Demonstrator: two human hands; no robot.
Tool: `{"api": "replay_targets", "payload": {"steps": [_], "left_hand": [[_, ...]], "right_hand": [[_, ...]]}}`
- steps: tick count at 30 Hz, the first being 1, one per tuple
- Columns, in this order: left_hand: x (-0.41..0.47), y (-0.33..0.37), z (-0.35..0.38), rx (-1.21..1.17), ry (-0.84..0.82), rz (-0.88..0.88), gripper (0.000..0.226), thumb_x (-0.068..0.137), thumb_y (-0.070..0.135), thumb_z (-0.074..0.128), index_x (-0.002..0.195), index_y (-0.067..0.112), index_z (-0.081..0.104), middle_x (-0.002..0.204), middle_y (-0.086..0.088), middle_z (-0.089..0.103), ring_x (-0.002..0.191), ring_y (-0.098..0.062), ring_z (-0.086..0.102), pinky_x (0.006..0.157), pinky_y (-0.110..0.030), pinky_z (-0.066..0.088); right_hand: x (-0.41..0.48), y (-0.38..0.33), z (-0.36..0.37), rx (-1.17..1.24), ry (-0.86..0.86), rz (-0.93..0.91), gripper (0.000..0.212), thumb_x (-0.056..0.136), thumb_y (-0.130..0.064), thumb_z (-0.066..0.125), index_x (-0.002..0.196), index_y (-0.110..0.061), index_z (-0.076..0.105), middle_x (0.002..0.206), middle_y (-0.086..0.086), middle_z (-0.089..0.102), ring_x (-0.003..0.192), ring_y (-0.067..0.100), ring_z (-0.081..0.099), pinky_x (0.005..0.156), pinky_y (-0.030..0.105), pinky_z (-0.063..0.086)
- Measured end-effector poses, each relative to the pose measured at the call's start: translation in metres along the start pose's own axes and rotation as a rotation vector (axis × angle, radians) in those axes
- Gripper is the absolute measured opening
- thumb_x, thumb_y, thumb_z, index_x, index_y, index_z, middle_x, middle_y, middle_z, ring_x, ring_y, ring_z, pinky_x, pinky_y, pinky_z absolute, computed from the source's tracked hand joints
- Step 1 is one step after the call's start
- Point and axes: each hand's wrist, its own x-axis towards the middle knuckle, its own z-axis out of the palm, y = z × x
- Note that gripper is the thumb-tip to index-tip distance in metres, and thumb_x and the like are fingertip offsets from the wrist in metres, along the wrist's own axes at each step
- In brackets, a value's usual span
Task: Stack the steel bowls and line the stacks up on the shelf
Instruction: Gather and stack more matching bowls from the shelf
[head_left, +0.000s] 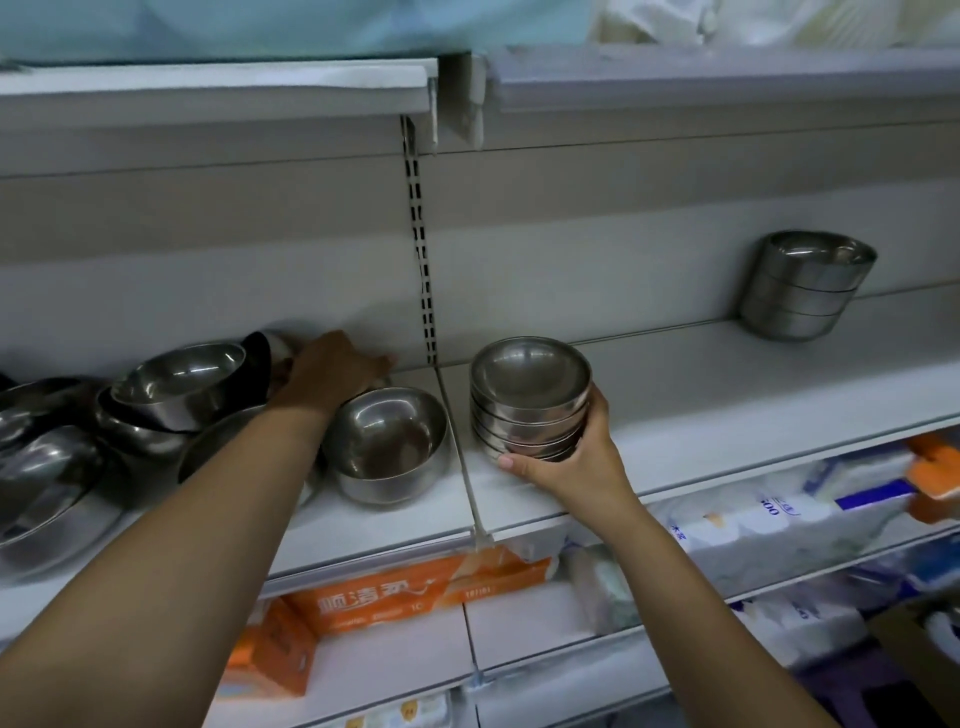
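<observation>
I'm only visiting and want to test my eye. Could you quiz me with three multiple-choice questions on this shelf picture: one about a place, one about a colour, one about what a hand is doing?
1. Where is the far stack of bowls?
A) at the back right of the shelf
B) on the floor
C) on the top shelf

2. What colour is the lettered box one level below?
A) green
B) orange
C) black

3. What is the right hand doing?
A) hanging idle
B) pointing upward
C) gripping the near stack of bowls

Answers:
1 A: it stands to the right, close to the back panel.
2 B: its front is orange with white lettering.
3 C: the thumb and fingers curl round the stack's sides.
</observation>
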Motion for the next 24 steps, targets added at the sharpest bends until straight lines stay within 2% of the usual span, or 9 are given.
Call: {"api": "replay_targets", "payload": {"steps": [1,5,10,14,16,19,21,23,24], "left_hand": [[0.001,0.003,0.001,0.015,-0.003,-0.011,0.066,0.091,0.054,0.067,0.124,-0.002,0.062,0.133,-0.025,0.061,0.123,-0.040,0.058,0.093,-0.038,0.044],[0.008,0.004,0.006,0.053,0.009,-0.050,0.060,0.086,0.055,0.072,0.106,-0.002,0.067,0.120,-0.026,0.067,0.112,-0.041,0.063,0.081,-0.034,0.042],[0.004,0.006,0.009,0.095,0.056,-0.072,0.048,0.082,0.048,0.076,0.094,0.002,0.068,0.107,-0.024,0.070,0.102,-0.039,0.066,0.077,-0.032,0.044],[0.012,0.012,0.011,0.060,-0.052,-0.096,0.050,0.081,0.055,0.074,0.082,0.006,0.063,0.086,-0.014,0.066,0.089,-0.033,0.063,0.075,-0.031,0.046],[0.015,0.014,0.014,0.049,-0.058,-0.098,0.046,0.083,0.051,0.073,0.076,0.008,0.060,0.074,-0.009,0.059,0.083,-0.031,0.059,0.073,-0.031,0.043],[0.017,0.015,0.017,0.043,-0.049,-0.089,0.042,0.088,0.047,0.070,0.078,0.008,0.058,0.074,-0.007,0.054,0.081,-0.028,0.054,0.073,-0.029,0.041],[0.019,0.015,0.019,0.043,-0.056,-0.104,0.041,0.089,0.049,0.067,0.087,0.008,0.060,0.084,-0.010,0.060,0.073,-0.023,0.052,0.064,-0.026,0.039],[0.020,0.017,0.020,0.037,-0.032,-0.136,0.040,0.089,0.047,0.065,0.083,0.008,0.058,0.083,-0.011,0.061,0.061,-0.018,0.047,0.053,-0.027,0.033],[0.020,0.017,0.020,0.027,-0.018,-0.160,0.042,0.089,0.045,0.067,0.076,0.007,0.055,0.077,-0.010,0.058,0.059,-0.017,0.044,0.054,-0.028,0.033]], "right_hand": [[0.001,0.000,0.000,0.001,0.000,-0.001,0.119,0.054,-0.032,0.101,0.145,-0.042,0.026,0.139,-0.016,0.047,0.124,0.008,0.052,0.081,-0.003,0.043],[0.001,-0.001,-0.001,0.003,-0.005,-0.001,0.115,0.055,-0.031,0.100,0.142,-0.044,0.025,0.134,-0.020,0.046,0.117,0.000,0.053,0.079,-0.004,0.042],[0.001,0.002,-0.002,0.010,-0.003,0.007,0.114,0.056,-0.032,0.100,0.141,-0.045,0.026,0.138,-0.016,0.047,0.121,0.004,0.052,0.078,-0.004,0.042],[0.001,0.004,-0.002,0.011,-0.001,0.010,0.114,0.055,-0.034,0.100,0.140,-0.046,0.025,0.136,-0.020,0.047,0.121,0.005,0.052,0.079,-0.004,0.043],[0.001,0.003,-0.002,0.007,-0.005,0.014,0.115,0.055,-0.034,0.099,0.142,-0.045,0.025,0.136,-0.019,0.046,0.122,0.006,0.050,0.078,-0.004,0.043],[0.002,0.002,-0.002,0.000,-0.014,0.019,0.116,0.056,-0.035,0.099,0.145,-0.043,0.025,0.135,-0.021,0.045,0.119,0.005,0.051,0.077,-0.004,0.044],[0.002,0.001,-0.002,0.002,-0.020,0.023,0.113,0.058,-0.032,0.099,0.141,-0.045,0.024,0.130,-0.025,0.044,0.113,0.000,0.052,0.075,-0.004,0.043],[0.001,0.001,-0.002,0.003,-0.017,0.024,0.111,0.058,-0.030,0.099,0.140,-0.045,0.024,0.127,-0.028,0.043,0.110,-0.006,0.050,0.074,-0.005,0.042],[0.001,0.001,-0.002,0.002,-0.016,0.024,0.111,0.058,-0.030,0.099,0.139,-0.046,0.024,0.126,-0.029,0.043,0.110,-0.008,0.049,0.074,-0.005,0.042]]}}
